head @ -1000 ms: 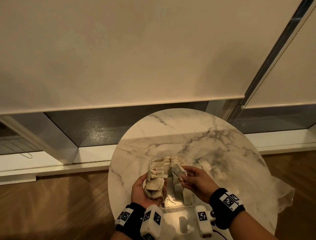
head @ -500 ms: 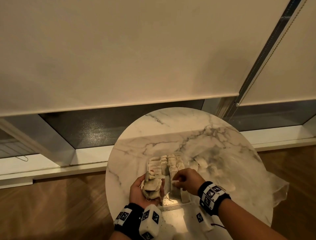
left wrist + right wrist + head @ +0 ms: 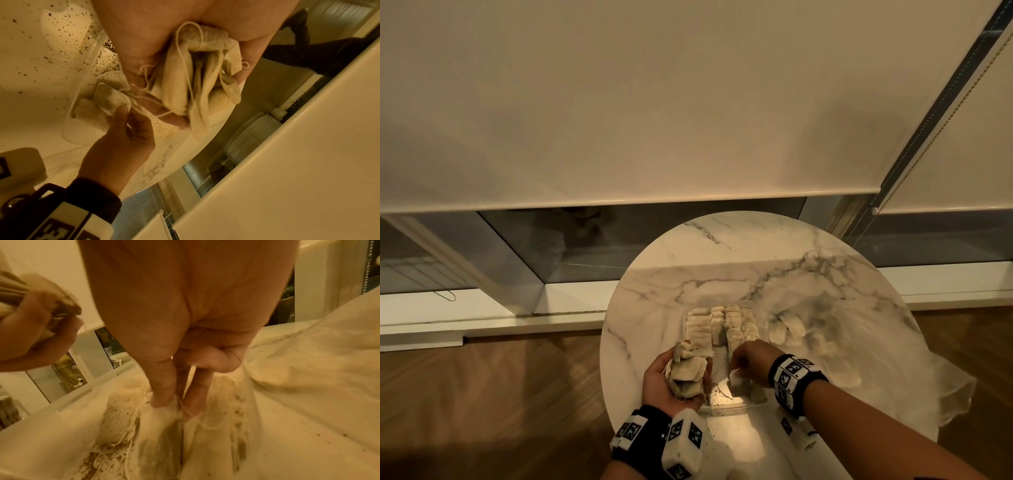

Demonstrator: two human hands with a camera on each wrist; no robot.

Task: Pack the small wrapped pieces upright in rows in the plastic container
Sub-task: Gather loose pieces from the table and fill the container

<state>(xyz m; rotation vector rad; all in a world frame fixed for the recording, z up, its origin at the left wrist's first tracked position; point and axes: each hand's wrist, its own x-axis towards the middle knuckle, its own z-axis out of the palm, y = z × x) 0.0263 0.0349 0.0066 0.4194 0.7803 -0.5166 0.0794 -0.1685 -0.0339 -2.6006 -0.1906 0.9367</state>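
Observation:
A clear plastic container (image 3: 736, 406) sits on the round marble table (image 3: 722, 246), with rows of upright wrapped pieces (image 3: 722, 325) filling its far part. My left hand (image 3: 678, 377) hovers at the container's near left corner and grips a bundle of pieces (image 3: 686, 371) (image 3: 191, 91) with loose strings. My right hand (image 3: 738, 366) (image 3: 176, 405) reaches down into the near end of the container. Its thumb and forefinger pinch the top of one piece (image 3: 160, 431) (image 3: 111, 97) standing beside others there.
A crumpled clear plastic bag (image 3: 876, 370) lies on the right of the table, with a few loose pieces (image 3: 787, 329) at its mouth. Dark crumbs dot the container floor (image 3: 719, 397). Window frame and wooden floor lie beyond the table edge.
My right hand has gone down from above the rows into the container's near end, taking the pinched piece with it. The left hand has kept the bundle almost in place.

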